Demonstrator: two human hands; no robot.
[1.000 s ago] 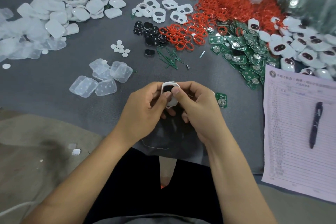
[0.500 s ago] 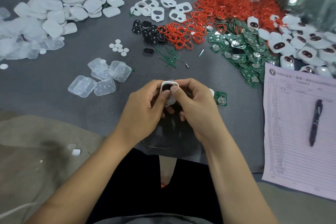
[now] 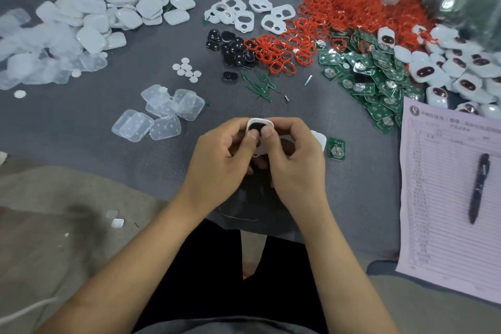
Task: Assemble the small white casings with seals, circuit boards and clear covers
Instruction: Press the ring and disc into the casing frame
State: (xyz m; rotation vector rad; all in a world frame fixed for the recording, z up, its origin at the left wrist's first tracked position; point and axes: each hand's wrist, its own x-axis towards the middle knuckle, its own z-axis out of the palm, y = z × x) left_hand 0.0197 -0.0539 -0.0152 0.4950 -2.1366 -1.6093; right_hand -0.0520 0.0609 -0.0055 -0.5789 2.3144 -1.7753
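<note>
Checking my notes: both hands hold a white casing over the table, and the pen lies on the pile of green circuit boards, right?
Not quite. The head view shows the pen lying on the printed sheet, not on the green circuit boards. Both the left hand and right hand do hold the white casing.

white casing (image 3: 259,123) with a black insert showing in its opening is sitting upright between both thumbs | spare white casing fronts (image 3: 245,13) are lying flat beside the red seal rings (image 3: 322,16) | green circuit boards (image 3: 376,81) are spreading right of them | clear covers (image 3: 160,114) are lying overlapped on the left
</note>
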